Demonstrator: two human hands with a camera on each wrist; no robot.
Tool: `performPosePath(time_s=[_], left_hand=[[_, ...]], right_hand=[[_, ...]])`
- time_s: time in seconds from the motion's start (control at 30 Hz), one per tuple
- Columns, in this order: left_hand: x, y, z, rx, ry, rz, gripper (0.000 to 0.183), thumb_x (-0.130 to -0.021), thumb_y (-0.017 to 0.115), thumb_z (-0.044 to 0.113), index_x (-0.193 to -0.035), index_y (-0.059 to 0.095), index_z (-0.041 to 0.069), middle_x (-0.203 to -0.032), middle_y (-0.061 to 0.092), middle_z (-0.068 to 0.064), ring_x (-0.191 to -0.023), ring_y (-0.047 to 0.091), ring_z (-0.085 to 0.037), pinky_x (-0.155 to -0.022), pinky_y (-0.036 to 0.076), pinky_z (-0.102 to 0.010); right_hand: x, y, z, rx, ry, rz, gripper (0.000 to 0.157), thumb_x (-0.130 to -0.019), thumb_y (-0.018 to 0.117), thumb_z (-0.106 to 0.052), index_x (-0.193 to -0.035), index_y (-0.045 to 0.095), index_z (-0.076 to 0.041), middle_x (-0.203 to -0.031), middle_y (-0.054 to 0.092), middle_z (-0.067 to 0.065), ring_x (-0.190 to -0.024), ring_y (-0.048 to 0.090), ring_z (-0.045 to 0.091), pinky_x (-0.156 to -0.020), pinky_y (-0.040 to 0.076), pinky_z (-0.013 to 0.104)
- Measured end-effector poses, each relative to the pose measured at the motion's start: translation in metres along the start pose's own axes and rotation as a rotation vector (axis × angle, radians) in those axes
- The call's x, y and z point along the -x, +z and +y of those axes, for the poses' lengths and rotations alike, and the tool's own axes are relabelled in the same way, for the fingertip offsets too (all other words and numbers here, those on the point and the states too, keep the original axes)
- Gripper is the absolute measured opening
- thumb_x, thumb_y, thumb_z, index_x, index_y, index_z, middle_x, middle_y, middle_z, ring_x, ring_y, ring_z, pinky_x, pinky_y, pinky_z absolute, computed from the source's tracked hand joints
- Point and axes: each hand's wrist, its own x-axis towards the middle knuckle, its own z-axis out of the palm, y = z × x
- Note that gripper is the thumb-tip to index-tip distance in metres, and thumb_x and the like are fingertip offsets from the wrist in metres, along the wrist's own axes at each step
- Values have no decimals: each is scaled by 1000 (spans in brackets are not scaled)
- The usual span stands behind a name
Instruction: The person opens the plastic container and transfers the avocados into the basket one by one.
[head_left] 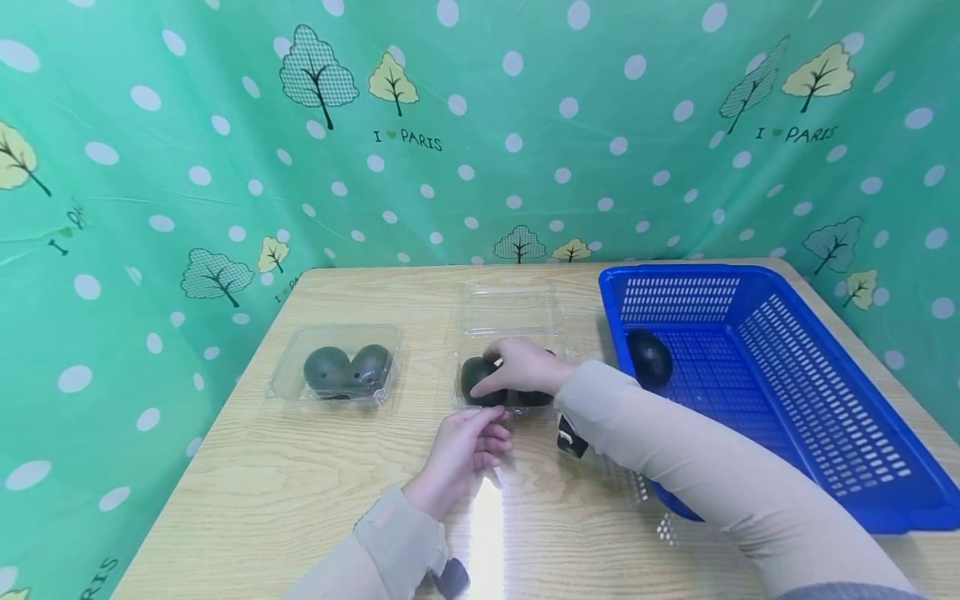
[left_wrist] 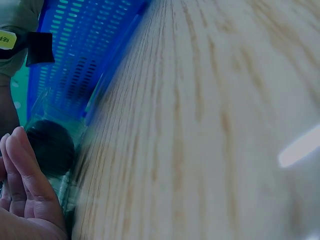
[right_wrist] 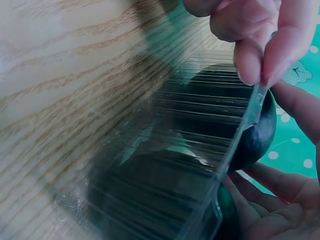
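Observation:
In the head view, an open clear plastic clamshell box [head_left: 512,310] stands mid-table, its lid folded back. Two dark, smooth avocados sit in it. My right hand [head_left: 528,367] reaches in from above and grips the left avocado [head_left: 480,372], thumb and fingers on either side. The other avocado [head_left: 536,398] lies partly hidden under that hand. My left hand [head_left: 467,442] pinches the box's front rim between thumb and finger; the right wrist view shows these left fingertips [right_wrist: 248,67] on the rim. In the left wrist view, a dark avocado [left_wrist: 50,147] shows beyond my left hand.
A closed clear box [head_left: 288,371] with two dark avocados stands on the left of the wooden table [head_left: 247,492]. At the right is a large blue perforated basket [head_left: 847,392], with one avocado [head_left: 649,357] near its left wall. A green patterned curtain surrounds the table.

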Motion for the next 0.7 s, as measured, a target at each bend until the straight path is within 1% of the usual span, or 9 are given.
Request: performPosePath(time_s=[0.1,0.3,0.43,0.53,0.7], left_hand=[[0,0,0,-5,-2,1,32,-93,65,24,-110,67,-3,-70,66,5,-62,66,-7,-49,50,-16],[-1,0,-1,-6,-2,-1,32,-93,64,23,-111,67,-4,-70,66,5,-62,66,-7,-49,50,-16],[-2,-1,-1,-11,-1,-5,31,-94,62,21,-111,67,-4,-70,66,5,-63,66,-7,-49,50,-16],[-2,0,-2,-14,-2,-6,29,-94,61,20,-110,67,-4,-70,65,5,-63,66,-7,-49,50,-16],[-2,0,-2,-16,-2,-4,30,-94,61,20,-111,66,-4,-70,65,5,-63,66,-7,-48,50,-15]], right_hand=[[-2,2,0,24,-9,2,73,-77,82,-42,-133,58,0,-132,64,14,-121,60,27,-105,48,42],[-4,6,0,59,-23,-5,76,-77,81,-44,-136,55,-2,-131,63,14,-118,61,28,-102,50,42],[-5,9,0,136,-38,-20,77,-78,78,-47,-136,54,-3,-123,67,12,-108,63,25,-94,52,38],[-4,11,0,168,-44,-19,76,-78,78,-48,-136,54,-4,-118,68,10,-102,64,22,-89,53,36],[-3,11,1,145,-34,-9,79,-77,79,-48,-137,53,-4,-119,68,11,-101,64,22,-88,53,36]])
